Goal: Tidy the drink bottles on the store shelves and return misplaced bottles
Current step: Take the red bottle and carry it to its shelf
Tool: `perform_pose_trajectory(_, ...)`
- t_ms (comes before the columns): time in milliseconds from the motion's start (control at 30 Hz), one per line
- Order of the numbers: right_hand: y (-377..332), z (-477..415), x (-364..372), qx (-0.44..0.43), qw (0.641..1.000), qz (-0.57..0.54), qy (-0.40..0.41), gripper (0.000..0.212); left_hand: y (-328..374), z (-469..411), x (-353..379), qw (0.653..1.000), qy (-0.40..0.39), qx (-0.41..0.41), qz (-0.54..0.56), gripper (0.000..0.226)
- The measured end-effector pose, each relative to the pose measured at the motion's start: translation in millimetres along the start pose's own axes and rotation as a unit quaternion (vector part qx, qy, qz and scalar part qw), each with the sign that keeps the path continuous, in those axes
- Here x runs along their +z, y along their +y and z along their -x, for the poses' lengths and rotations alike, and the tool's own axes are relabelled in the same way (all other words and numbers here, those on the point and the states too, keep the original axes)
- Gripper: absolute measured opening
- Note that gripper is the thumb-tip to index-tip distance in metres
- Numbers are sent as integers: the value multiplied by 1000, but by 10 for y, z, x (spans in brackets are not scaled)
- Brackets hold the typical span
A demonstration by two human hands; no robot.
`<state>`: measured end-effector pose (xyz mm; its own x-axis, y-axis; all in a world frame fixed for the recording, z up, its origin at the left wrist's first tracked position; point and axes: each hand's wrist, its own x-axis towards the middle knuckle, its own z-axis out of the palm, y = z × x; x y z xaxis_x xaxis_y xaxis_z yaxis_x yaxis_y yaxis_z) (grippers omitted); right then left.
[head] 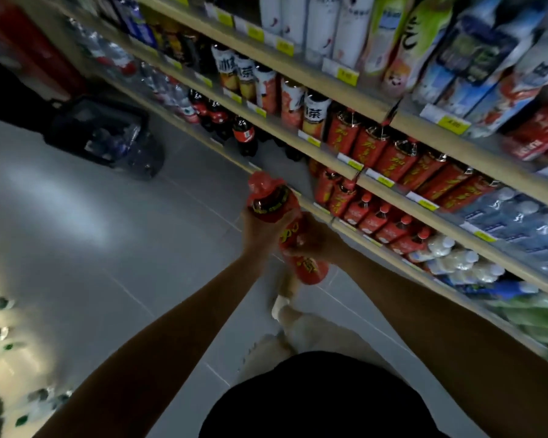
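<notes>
A red drink bottle (304,267) with yellow lettering is gripped by both hands over the grey floor, just in front of the low shelves. My left hand (260,230) holds its upper part near the red cap. My right hand (315,240) wraps its middle. Rows of matching red bottles (389,156) stand on the shelf to the right, and smaller red ones (377,221) sit one shelf lower. The whole picture is motion-blurred.
Wooden shelves (336,159) run diagonally from top left to lower right, packed with cola bottles (244,134), tea bottles (291,102) and water packs (516,219). A dark basket (105,137) holding bottles sits on the floor at left. More bottles blur at the lower left edge.
</notes>
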<state>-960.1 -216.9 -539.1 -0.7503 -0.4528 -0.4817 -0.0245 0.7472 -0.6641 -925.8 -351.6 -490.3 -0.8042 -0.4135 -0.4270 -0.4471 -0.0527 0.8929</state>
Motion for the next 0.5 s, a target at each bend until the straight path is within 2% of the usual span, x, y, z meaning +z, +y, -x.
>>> perform_pose_trajectory(100,18,-320,-195,11,989,-145,33,82,84,-464,160,993,-59,47,-86,84)
perform_pose_trajectory(167,16,-498,-263,5,978,-199,68,82,84,-748,212,988,-85,59,-117,84)
perform_pose_trajectory(333,2,-983,-291,17,957,-258,130,77,96,-1528,277,975,-125,76,-165,83)
perform_pose_trajectory(500,28,-1499,-242,46,942,-282,174,88,25,-2187,356,966,-169,73,-180,89)
